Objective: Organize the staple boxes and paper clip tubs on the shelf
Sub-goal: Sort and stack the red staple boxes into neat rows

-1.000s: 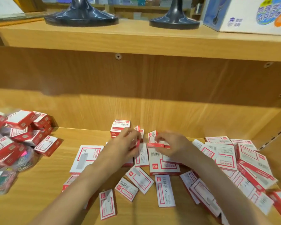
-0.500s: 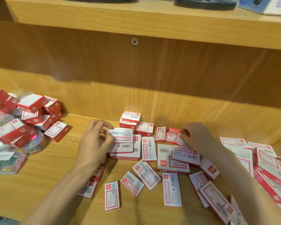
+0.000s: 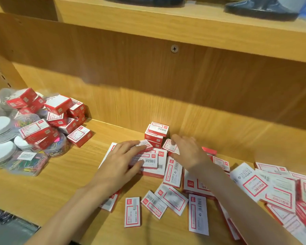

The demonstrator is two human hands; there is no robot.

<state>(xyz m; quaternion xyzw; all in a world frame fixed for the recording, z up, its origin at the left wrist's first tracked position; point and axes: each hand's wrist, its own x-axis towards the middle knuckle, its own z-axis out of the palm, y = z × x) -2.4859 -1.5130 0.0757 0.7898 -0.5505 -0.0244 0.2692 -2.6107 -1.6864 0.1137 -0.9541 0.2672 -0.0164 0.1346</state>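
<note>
The left hand (image 3: 121, 162) grips a small red-and-white cardboard staple box (image 3: 145, 160), thumb under its near edge and fingers curled over the top, above a larger flat box of the same colours. Just beside it the right hand (image 3: 187, 151) reaches with fingers spread and relaxed, fingertips touching a small box at the foot of a short stack of staple boxes (image 3: 156, 134) against the wooden shelf's (image 3: 69, 174) back wall. More flat boxes lie scattered to the right, and clear paper clip tubs with white lids (image 3: 1, 128) sit heaped with boxes at far left.

Warm, bright light comes from above. The upper shelf (image 3: 184, 27) throws a dark shadow on the back wall (image 3: 113, 68). The right hand (image 3: 187, 152) looks blurry. Edges bend.
</note>
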